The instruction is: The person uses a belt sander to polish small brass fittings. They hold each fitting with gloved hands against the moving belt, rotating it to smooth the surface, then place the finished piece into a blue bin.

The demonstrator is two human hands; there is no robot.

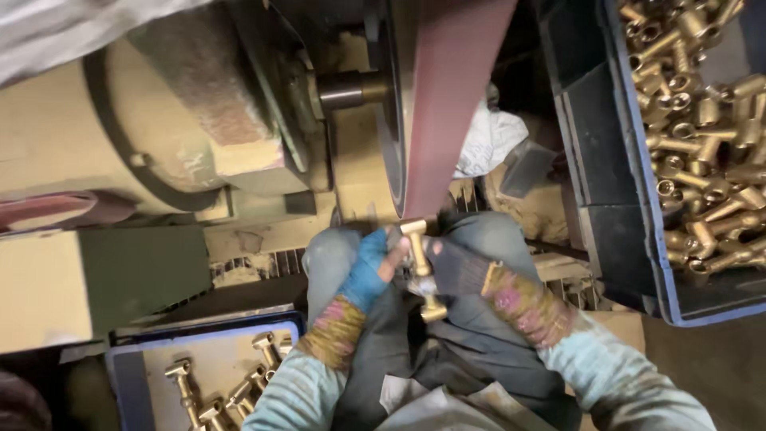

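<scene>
Centrally, the belt grinder (239, 120) fills the upper half of the head view, its reddish-brown abrasive belt (447, 104) running down over a large wheel to a point just above the person's knees. A blue crate (648, 239) at the right edge holds a dense heap of brass fittings (702, 136); a second blue tray (128, 367) at the lower left carries a few more fittings (215, 399) laid apart. The step in hand appears to be grinding one fitting on the belt. The brass fitting (420, 267) stands nearly upright between both hands, its T-shaped top end touching or just below the belt's lower edge, its flared base toward the lap. The left hand (369, 267), in a blue glove, has its fingers closed around the stem from the left; the right hand (456, 267), in a dark glove, clamps the stem from the right. The next move likely calls for steady, even pressure and a controlled turn of the piece. The fitting looks dull yellow, cast, unpolished.
</scene>
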